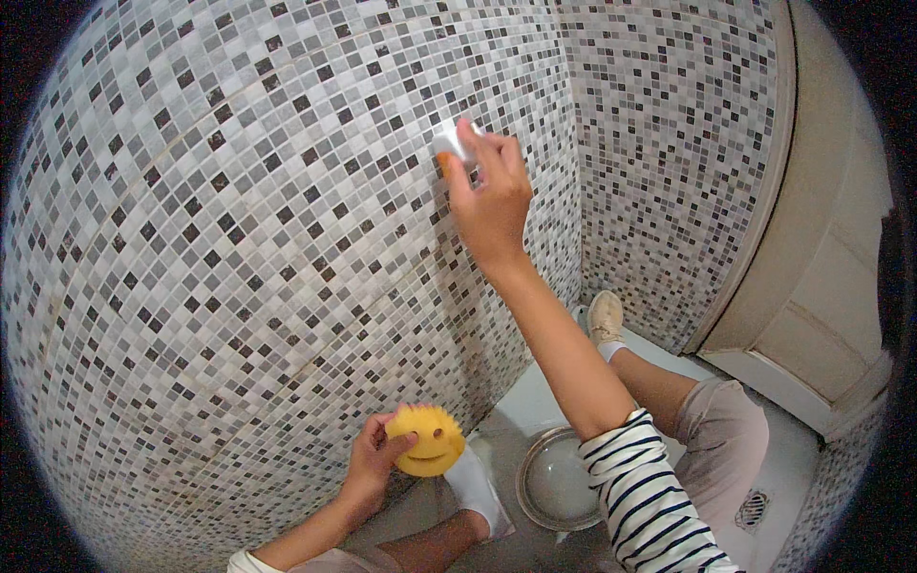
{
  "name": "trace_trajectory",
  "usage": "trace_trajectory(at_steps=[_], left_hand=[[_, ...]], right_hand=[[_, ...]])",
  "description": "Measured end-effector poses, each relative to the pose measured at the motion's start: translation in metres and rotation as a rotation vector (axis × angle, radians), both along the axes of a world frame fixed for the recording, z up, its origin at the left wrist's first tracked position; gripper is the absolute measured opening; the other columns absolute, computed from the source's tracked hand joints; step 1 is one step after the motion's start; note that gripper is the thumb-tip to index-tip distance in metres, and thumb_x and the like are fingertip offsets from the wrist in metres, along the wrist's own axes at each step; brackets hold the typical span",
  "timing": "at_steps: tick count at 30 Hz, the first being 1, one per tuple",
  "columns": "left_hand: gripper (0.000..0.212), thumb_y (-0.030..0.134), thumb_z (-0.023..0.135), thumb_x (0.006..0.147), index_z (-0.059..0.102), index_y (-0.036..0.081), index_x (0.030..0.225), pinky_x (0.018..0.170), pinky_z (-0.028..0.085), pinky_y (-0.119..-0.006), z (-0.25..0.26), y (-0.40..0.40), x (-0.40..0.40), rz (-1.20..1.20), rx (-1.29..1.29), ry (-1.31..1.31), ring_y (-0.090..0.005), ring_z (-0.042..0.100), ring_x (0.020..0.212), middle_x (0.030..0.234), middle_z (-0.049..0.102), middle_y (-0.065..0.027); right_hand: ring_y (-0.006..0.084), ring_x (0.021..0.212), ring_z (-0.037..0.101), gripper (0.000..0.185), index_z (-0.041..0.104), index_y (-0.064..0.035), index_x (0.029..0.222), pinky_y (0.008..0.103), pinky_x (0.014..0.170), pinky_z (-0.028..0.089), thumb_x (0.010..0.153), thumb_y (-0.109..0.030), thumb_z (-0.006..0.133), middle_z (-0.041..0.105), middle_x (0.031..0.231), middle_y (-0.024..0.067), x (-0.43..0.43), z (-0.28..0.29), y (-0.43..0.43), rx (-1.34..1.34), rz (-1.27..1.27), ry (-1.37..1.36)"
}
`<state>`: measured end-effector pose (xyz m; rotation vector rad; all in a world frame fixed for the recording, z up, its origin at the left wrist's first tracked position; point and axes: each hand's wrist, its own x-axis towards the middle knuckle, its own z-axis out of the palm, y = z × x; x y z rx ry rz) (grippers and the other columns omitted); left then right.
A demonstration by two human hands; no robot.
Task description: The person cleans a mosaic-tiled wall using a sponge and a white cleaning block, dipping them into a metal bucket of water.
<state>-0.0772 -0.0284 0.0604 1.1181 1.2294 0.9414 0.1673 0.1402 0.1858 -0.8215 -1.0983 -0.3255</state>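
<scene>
My left hand (369, 458) pinches a round yellow smiley-face sponge (426, 453) by its left side. The sponge has a jagged top edge, two eye holes and a mouth slit; it is held low, near the mosaic-tiled wall (272, 236). Higher up and to the right, my right hand (496, 188) grips a small white object (454, 142) with an orange part. Blur and my fingers hide what exactly it is. That object is at the wall's small grey, white and black tiles, and whether it touches them I cannot tell.
A round basin (523, 478) with cloudy contents stands on the grey floor (530, 390) between my feet, partly behind my right sleeve. A second tiled wall (666, 157) meets the first at a corner. A door (824, 286) is at right; a floor drain (752, 510) lies lower right.
</scene>
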Motion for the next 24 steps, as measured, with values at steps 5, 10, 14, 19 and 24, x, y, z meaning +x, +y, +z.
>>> trace_trajectory(at_steps=[5, 10, 14, 19, 24], left_hand=[[0.04, 0.01, 0.069, 0.082, 0.05, 0.001, 0.115, 0.094, 0.041, -0.031, -0.003, 0.002, -0.002, -0.005, 0.01, 0.028, -0.0157, 0.054, 0.106, 0.113, 0.059, -0.0089], [0.039, 0.01, 0.069, 0.081, 0.051, 0.001, 0.114, 0.094, 0.041, -0.031, -0.006, 0.004, -0.005, -0.006, 0.015, -0.006, -0.0158, 0.054, 0.104, 0.113, 0.059, -0.0091], [0.038, 0.012, 0.069, 0.081, 0.051, 0.002, 0.114, 0.093, 0.042, -0.032, 0.0, 0.004, 0.0, 0.005, 0.039, 0.006, -0.0171, 0.056, 0.103, 0.111, 0.059, -0.0088], [0.038, 0.015, 0.068, 0.081, 0.052, 0.004, 0.113, 0.089, 0.044, -0.033, 0.001, 0.006, 0.001, 0.046, 0.059, -0.003, -0.0184, 0.057, 0.099, 0.106, 0.061, -0.007], [0.038, 0.008, 0.067, 0.081, 0.05, 0.002, 0.114, 0.093, 0.042, -0.032, 0.019, 0.011, -0.001, 0.11, 0.145, -0.017, -0.0176, 0.056, 0.105, 0.112, 0.059, -0.0091]], right_hand=[[0.0281, 0.082, 0.059, 0.041, 0.06, -0.0065, 0.116, 0.0371, 0.068, 0.051, 0.076, -0.006, 0.068, 0.055, 0.101, 0.0139, 0.0, 0.0, -0.003, 0.111, -0.008, -0.135], [0.0279, 0.082, 0.059, 0.042, 0.06, -0.0066, 0.117, 0.036, 0.068, 0.051, 0.076, -0.005, 0.068, 0.055, 0.1, 0.0138, 0.0, -0.007, -0.003, 0.108, -0.037, -0.147], [0.0275, 0.08, 0.059, 0.045, 0.06, -0.0073, 0.117, 0.0351, 0.069, 0.051, 0.073, -0.005, 0.071, 0.055, 0.1, 0.0139, 0.002, -0.009, 0.001, 0.193, -0.011, -0.213], [0.0279, 0.083, 0.059, 0.047, 0.059, -0.0077, 0.118, 0.0354, 0.069, 0.05, 0.073, -0.003, 0.071, 0.056, 0.101, 0.014, -0.001, 0.007, 0.007, 0.236, -0.045, -0.211], [0.0279, 0.083, 0.059, 0.045, 0.059, -0.0072, 0.117, 0.0355, 0.069, 0.05, 0.073, -0.003, 0.07, 0.057, 0.1, 0.0135, 0.005, -0.016, 0.003, 0.217, -0.001, -0.229]])
